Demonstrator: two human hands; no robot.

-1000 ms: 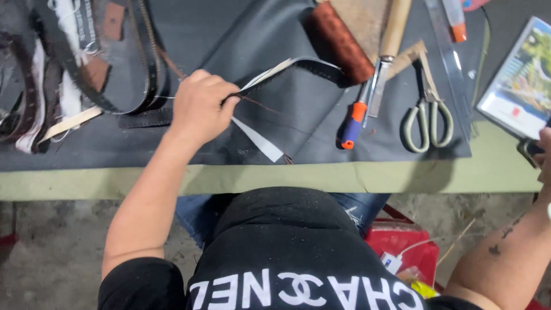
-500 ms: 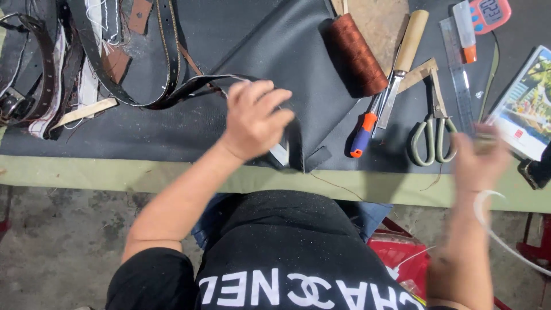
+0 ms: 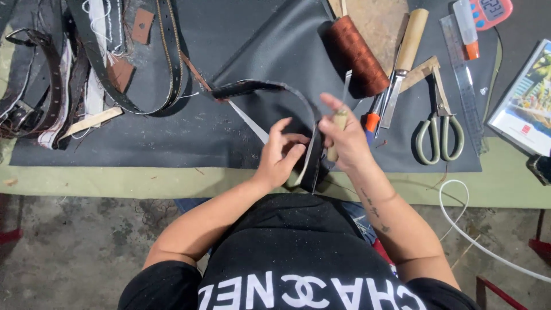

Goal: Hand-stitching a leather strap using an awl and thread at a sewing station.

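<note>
A black leather strap (image 3: pixel 270 87) arches up from the dark mat (image 3: pixel 172 132) and bends down to the table's near edge. My left hand (image 3: pixel 282 155) pinches the strap's lower end from the left. My right hand (image 3: pixel 343 136) grips a thin tool with a pale wooden handle (image 3: pixel 338 123), its metal tip pointing up, right beside the strap. The two hands nearly touch, with the strap between them.
A spool of brown thread (image 3: pixel 359 54), a wooden-handled knife (image 3: pixel 404 57), an orange-handled tool (image 3: pixel 372 123), scissors (image 3: pixel 439 123), a clear ruler (image 3: pixel 464 74) and a booklet (image 3: pixel 525 100) lie to the right. More straps (image 3: pixel 69 74) are heaped at the left. A white cord (image 3: pixel 459 218) hangs off the table.
My left hand has drawn the strap from the far left toward the near edge and bent it up. My right hand came in from the right, now holding the wooden-handled tool.
</note>
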